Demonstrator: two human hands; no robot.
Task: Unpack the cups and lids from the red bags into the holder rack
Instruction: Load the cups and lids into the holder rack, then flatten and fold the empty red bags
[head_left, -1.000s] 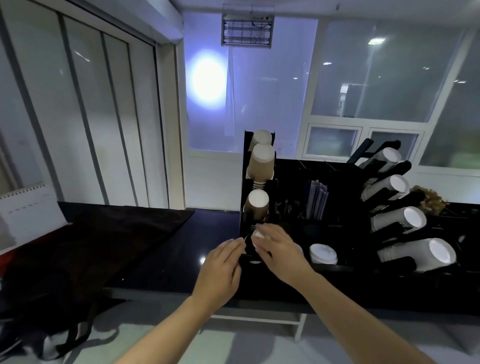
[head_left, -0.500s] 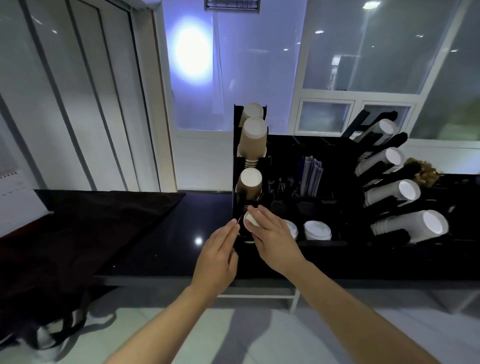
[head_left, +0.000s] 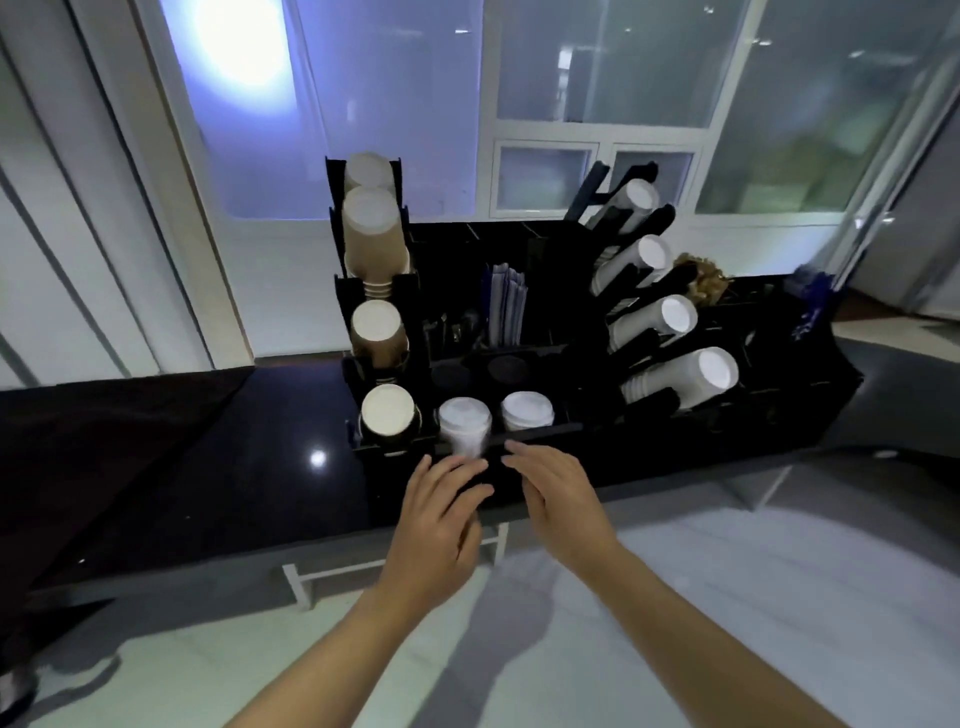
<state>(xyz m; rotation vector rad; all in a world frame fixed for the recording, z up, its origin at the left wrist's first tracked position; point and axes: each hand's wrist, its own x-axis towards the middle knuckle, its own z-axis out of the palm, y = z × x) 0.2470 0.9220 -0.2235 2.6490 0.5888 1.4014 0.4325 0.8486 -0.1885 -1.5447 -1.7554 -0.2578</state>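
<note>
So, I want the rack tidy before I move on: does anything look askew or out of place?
One thing: the left lid stack in the holder rack stands taller than the right lid stack and overhangs the front rail, though blur hides detail. Both hands, left hand and right hand, hold nothing.

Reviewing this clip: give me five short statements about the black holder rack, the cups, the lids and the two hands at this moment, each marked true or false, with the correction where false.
1. Both hands, the left hand and the right hand, are in front of the black holder rack and hold nothing. True.
2. The brown paper cups sit in the column at the rack's left end. True.
3. The white paper cup stacks on the rack's right stand upright. False: they lie tilted in the slanted slots, white bases toward the camera.
4. Two stacks of white plastic lids sit in the front row, beside the lowest brown cup. True.
5. The right hand grips a brown cup. False: its fingers are spread and touch no cup.
</note>
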